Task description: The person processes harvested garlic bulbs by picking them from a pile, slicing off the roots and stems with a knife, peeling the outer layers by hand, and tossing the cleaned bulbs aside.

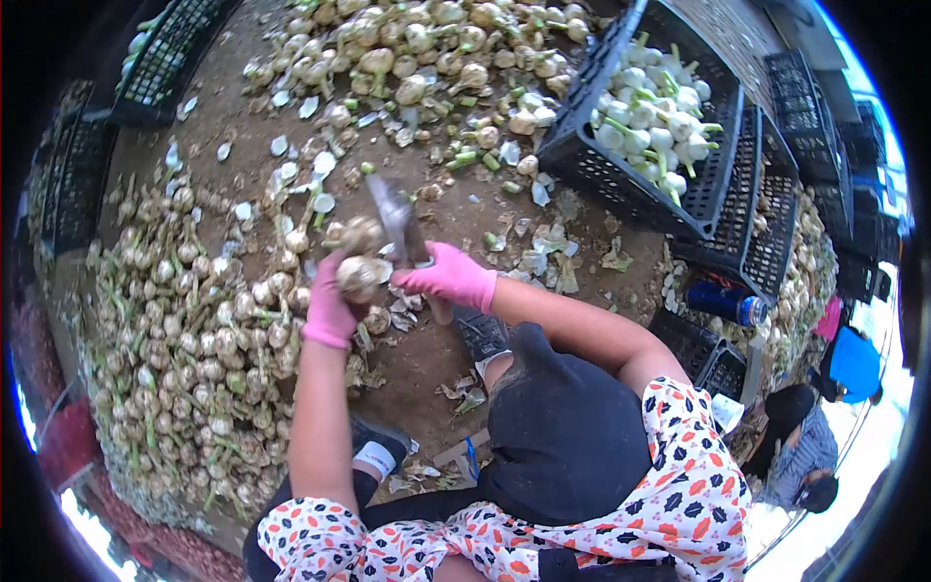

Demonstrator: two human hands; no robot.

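Note:
My left hand [331, 303], in a pink glove, is closed around garlic bulbs [363, 278] with dry, soiled skins, held over the bare ground. My right hand [450, 277], also gloved in pink, grips a knife [396, 215]. Its broad grey blade points away from me, slightly blurred, right beside the bulbs; part of the handle shows below the fist. Under and left of my left hand spreads a big heap of untrimmed garlic [208, 359] with stems.
A black crate [621, 179] at the upper right holds cleaned white garlic [655, 116] with short green stems. More garlic [417, 48] lies at the far side, among peeled skins and stem cuttings. A blue can [725, 303] stands by stacked crates. Another person [800, 451] is at the right.

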